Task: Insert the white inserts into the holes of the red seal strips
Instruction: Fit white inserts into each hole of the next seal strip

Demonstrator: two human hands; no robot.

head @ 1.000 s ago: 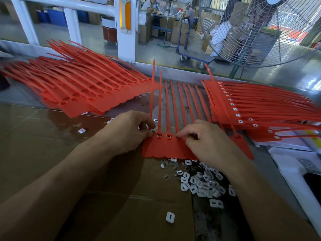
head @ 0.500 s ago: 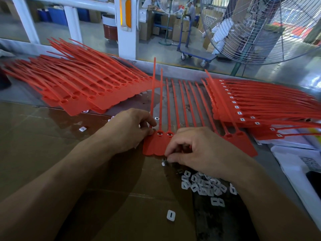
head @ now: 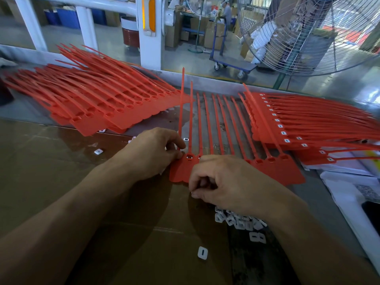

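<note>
A joined row of red seal strips (head: 236,167) lies flat on the worktop (head: 61,182), its flat tag ends toward the person and its thin tails running away toward the far edge. The left hand (head: 152,153) rests on the row's left corner, thumb and forefinger curled and pinching the strip there, just beside a hole that already carries a white insert (head: 189,156). The right hand (head: 228,182) lies over the near edge of the tags, just right of the left hand, its fingers curled under with the tips close together near the thumb; something small seems pinched between them, but it is hidden, so I cannot tell whether an insert is held. At least 3 holes to the right of this hand (head: 259,161) show open and red. A loose heap of white inserts (head: 238,221) lies on the worktop just below the right wrist (partly covered by it), with a single insert (head: 202,253) lying apart nearer the person and another stray insert (head: 98,151) well left of the left hand. A stack of unfilled strips (head: 107,108) fans out at the far left, and a stack of strips with white inserts in their holes (head: 308,124) lies at the far right, resting partly on white papers (head: 349,190). A large caged fan (head: 320,31) stands beyond the worktop.
</note>
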